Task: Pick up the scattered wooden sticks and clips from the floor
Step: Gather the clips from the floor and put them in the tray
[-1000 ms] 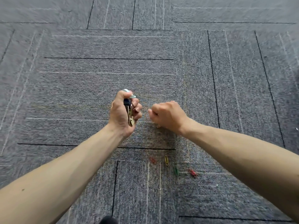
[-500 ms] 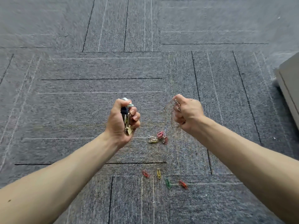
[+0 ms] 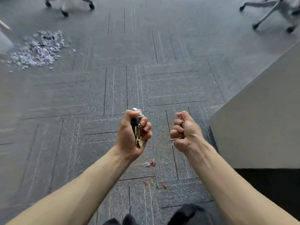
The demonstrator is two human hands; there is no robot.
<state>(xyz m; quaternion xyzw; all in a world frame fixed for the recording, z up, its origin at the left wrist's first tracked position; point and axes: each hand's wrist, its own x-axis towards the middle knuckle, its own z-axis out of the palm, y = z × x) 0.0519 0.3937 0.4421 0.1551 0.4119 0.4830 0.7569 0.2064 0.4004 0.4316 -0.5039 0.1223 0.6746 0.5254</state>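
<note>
Hands are both up off the floor (image 3: 73,143) now. A second ago the right hand (image 3: 185,130) is down pinching at the carpet; now it's raised, grip clenched round a few paper clips (image 3: 183,120). Meanwhile the left hand (image 3: 129,133) keeps its grip closed on a mixed bunch of clips (image 3: 138,133). The view pulls back too (chair legs (image 3: 267,13) and a pile of paper scraps (image 3: 39,47) show up). So that grab worked, I reckon, but a small cluster (image 3: 151,162) and a row of four coloured clips (image 3: 155,185) still lie on the floor between the arms. Not done yet.
</note>
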